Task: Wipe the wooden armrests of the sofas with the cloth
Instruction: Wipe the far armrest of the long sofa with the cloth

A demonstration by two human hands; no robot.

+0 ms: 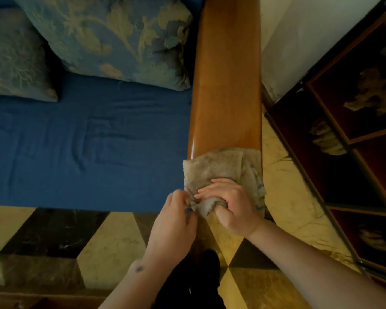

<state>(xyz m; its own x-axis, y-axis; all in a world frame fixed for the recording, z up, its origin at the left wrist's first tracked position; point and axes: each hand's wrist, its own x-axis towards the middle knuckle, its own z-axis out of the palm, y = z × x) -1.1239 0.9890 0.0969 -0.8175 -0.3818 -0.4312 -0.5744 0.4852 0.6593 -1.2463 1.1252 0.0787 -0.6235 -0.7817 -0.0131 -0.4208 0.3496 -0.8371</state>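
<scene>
A long polished wooden armrest [228, 81] runs from the top of the view down to its near end, along the right side of a blue sofa seat [87, 148]. A beige, worn cloth [216, 166] lies folded over the armrest's near end. My right hand [230, 206] presses flat on the cloth, with its thumb tucked under a fold. My left hand [174, 221] pinches the cloth's left corner at the inner edge of the armrest.
Two floral cushions [112, 39] lean at the back of the seat. A white wall [310, 41] stands right of the armrest, and a dark framed folding screen [352, 134] leans there. The floor [103, 241] is black and yellow marble tiles.
</scene>
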